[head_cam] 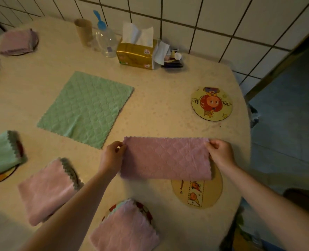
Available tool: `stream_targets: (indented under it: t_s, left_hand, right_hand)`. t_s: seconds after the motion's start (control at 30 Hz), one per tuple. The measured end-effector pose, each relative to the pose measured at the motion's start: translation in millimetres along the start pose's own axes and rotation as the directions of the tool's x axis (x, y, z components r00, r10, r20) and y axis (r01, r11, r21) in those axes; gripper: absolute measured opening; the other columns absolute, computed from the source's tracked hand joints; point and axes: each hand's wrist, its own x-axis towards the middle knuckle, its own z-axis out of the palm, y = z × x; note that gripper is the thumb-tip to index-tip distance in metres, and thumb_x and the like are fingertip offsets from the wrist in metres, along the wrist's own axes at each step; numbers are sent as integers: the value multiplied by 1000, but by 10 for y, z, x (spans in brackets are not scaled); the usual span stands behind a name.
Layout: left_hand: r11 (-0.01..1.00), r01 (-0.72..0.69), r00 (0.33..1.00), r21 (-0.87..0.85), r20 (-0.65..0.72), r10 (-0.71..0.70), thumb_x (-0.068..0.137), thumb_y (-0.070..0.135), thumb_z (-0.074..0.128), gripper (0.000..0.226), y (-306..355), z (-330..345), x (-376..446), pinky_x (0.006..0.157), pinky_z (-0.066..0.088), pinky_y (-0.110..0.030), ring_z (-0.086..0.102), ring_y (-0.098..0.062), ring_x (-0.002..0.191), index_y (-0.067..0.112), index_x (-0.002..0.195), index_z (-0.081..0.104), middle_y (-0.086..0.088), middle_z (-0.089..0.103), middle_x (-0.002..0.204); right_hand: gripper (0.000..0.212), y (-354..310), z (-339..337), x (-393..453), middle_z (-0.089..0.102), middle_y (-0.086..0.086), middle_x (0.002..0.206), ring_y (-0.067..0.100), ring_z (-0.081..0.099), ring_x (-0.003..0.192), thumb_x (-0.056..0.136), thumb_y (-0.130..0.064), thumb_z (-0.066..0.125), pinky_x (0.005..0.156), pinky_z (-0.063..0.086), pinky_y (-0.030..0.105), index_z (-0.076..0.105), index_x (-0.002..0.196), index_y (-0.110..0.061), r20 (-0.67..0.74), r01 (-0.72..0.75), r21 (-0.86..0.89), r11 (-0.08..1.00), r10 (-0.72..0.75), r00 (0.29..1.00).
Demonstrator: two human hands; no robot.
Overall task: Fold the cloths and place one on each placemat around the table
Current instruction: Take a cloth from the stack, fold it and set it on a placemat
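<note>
Near the table's front edge, pink cloth (166, 158) folded once into a long strip, held flat just above the table (159, 98), partly covering a round placemat (197, 194). Left hand (112, 156) pinches the upper left corner, right hand (220, 154) pinches the upper right corner. Looks light, soft, limp quilted microfibre with zigzag edges; will sag if held by one point, so corners or short edges are the best hold. Green cloth (85, 109) lies unfolded beyond; bare cartoon placemat (211, 104) far right.
</note>
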Motion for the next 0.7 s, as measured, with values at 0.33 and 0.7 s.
stream_targets:
  t_s: [0.33,0.7]
  left_hand:
    - [990,-6,996,144,-91,19,94,27,54,17,108,42,-62,60,45,-31,61,-27,71,17,100,66,-9,68,83]
    - [647,-612,788,455,276,551,91,43,39,63,15,196,-945,112,29,-53,21,-34,143,18,148,31,-5,28,156]
  right_hand:
    - [25,-51,44,57,67,6,84,24,64,79,89,-34,60,67,52,32,66,89,-10,-32,-57,-87,995,55,998]
    - [43,-162,-139,-627,43,0,138,12,41,126,94,-20,52,97,41,23,42,136,-15,154,511,-347,786,-490,858]
